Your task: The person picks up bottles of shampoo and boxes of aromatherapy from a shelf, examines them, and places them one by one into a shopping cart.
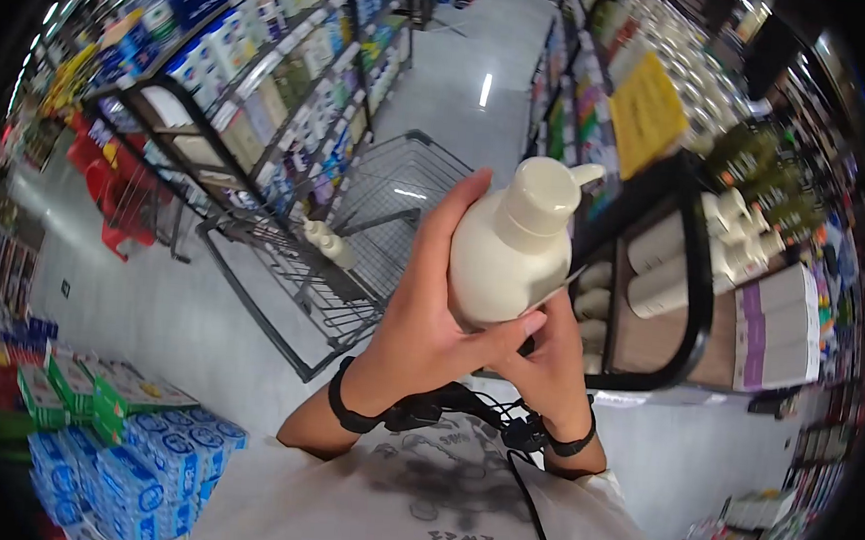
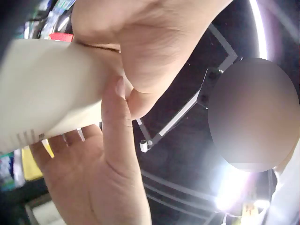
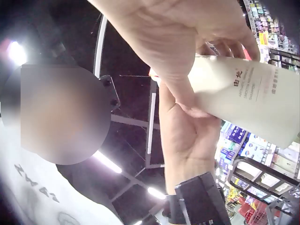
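A cream pump-top shampoo bottle (image 1: 497,275) is held up in front of the chest, its pump uppermost in the head view. Printed lettering shows on the bottle's side (image 3: 255,89) in the right wrist view. My left hand (image 1: 435,310) grips it from the left, with the thumb lying across its lower part. At the lower right, my right hand (image 1: 558,364) also holds the bottle, close beside the left thumb. In the left wrist view, the right hand (image 2: 89,173) has its thumb near the bottle's base and its fingers behind it.
A wire shopping cart (image 1: 398,192) stands ahead, with pale bottles (image 1: 329,243) in it. To the right, a black-framed display rack (image 1: 697,289) bears similar cream bottles (image 1: 656,296). Blue packs (image 1: 153,466) are stacked at lower left. Stocked shelves (image 1: 265,88) line the aisle.
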`<move>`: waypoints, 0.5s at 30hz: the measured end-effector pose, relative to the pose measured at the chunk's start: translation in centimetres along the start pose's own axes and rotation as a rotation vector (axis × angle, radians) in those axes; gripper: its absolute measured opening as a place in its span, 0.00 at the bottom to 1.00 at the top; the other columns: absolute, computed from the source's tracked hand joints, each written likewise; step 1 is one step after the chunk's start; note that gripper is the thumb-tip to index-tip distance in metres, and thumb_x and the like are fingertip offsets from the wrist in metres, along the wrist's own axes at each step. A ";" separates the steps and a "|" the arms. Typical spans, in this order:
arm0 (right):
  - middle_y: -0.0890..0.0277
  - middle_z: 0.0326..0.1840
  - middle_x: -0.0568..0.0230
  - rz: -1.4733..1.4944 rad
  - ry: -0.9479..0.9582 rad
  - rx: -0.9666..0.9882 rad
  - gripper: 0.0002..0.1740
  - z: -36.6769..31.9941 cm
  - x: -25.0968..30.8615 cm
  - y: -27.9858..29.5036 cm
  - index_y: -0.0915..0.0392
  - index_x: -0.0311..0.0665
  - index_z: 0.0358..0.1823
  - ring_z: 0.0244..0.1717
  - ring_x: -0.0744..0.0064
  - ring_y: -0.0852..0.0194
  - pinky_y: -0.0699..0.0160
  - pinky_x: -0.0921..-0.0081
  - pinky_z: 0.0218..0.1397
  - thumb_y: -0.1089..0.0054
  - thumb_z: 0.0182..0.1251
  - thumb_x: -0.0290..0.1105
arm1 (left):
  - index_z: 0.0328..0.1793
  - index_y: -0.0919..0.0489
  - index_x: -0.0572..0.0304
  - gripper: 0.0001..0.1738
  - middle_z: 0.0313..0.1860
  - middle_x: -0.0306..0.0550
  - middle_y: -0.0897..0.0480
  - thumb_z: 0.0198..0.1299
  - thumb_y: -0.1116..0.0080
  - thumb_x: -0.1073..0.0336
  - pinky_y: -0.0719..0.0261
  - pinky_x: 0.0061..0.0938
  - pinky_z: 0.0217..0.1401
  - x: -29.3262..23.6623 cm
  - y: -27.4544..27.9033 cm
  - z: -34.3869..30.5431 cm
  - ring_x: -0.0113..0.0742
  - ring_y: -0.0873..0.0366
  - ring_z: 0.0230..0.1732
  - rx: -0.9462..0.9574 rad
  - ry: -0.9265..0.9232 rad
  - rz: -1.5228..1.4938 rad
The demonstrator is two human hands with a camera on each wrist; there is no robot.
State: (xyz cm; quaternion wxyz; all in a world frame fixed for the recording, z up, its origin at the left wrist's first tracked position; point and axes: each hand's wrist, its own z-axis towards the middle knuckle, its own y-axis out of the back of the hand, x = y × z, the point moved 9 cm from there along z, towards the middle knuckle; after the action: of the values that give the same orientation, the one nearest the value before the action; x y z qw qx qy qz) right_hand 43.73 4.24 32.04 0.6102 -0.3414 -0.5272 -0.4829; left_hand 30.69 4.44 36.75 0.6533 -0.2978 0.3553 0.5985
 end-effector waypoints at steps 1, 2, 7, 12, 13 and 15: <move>0.32 0.67 0.50 -0.072 0.066 0.027 0.45 1.2 0.0 -1.5 0.38 0.33 0.74 0.69 0.55 0.31 0.37 0.63 0.74 0.24 0.56 0.32 | 0.84 0.53 0.68 0.61 0.77 0.58 0.37 0.51 0.22 0.67 0.36 0.41 0.78 0.4 1.8 -0.3 0.46 0.35 0.77 -0.033 -0.003 0.085; 0.31 0.66 0.50 -0.142 0.131 0.056 0.44 2.3 -0.2 -2.9 0.38 0.33 0.73 0.68 0.54 0.31 0.37 0.63 0.74 0.24 0.56 0.31 | 0.84 0.53 0.68 0.61 0.77 0.58 0.37 0.51 0.22 0.67 0.35 0.41 0.78 0.7 3.4 -0.6 0.46 0.34 0.77 -0.068 0.000 0.169; 0.30 0.68 0.48 -0.148 0.156 0.226 0.43 7.0 -2.3 -9.7 0.37 0.32 0.73 0.70 0.51 0.30 0.34 0.61 0.73 0.25 0.56 0.29 | 0.82 0.46 0.69 0.58 0.75 0.60 0.34 0.50 0.19 0.62 0.33 0.40 0.76 2.9 10.2 -2.0 0.46 0.32 0.75 -0.263 0.083 0.366; 0.30 0.69 0.48 -0.192 0.117 0.309 0.44 12.2 -7.5 -13.9 0.38 0.32 0.74 0.70 0.51 0.29 0.31 0.61 0.72 0.24 0.56 0.29 | 0.81 0.44 0.67 0.56 0.74 0.59 0.33 0.52 0.20 0.59 0.33 0.41 0.76 6.9 14.9 -2.6 0.49 0.32 0.74 -0.415 0.131 0.506; 0.30 0.69 0.48 -0.175 0.126 0.342 0.45 13.5 -8.3 -14.6 0.38 0.32 0.74 0.70 0.51 0.28 0.31 0.61 0.71 0.24 0.56 0.30 | 0.81 0.44 0.66 0.56 0.74 0.59 0.33 0.53 0.20 0.58 0.33 0.42 0.76 7.8 15.9 -2.6 0.50 0.32 0.74 -0.441 0.140 0.554; 0.29 0.67 0.49 -0.174 0.095 0.444 0.45 16.7 -10.9 -16.0 0.37 0.32 0.73 0.69 0.52 0.27 0.30 0.61 0.70 0.22 0.54 0.31 | 0.81 0.43 0.65 0.55 0.74 0.59 0.33 0.54 0.21 0.56 0.34 0.41 0.76 10.3 17.8 -2.0 0.50 0.32 0.74 -0.432 0.188 0.541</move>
State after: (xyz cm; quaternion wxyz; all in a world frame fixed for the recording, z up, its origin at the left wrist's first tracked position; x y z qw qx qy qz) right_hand 23.51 17.38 23.49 0.6506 -0.1291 -0.6186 -0.4212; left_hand 13.08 10.59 27.78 0.3576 -0.3779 0.3453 0.7811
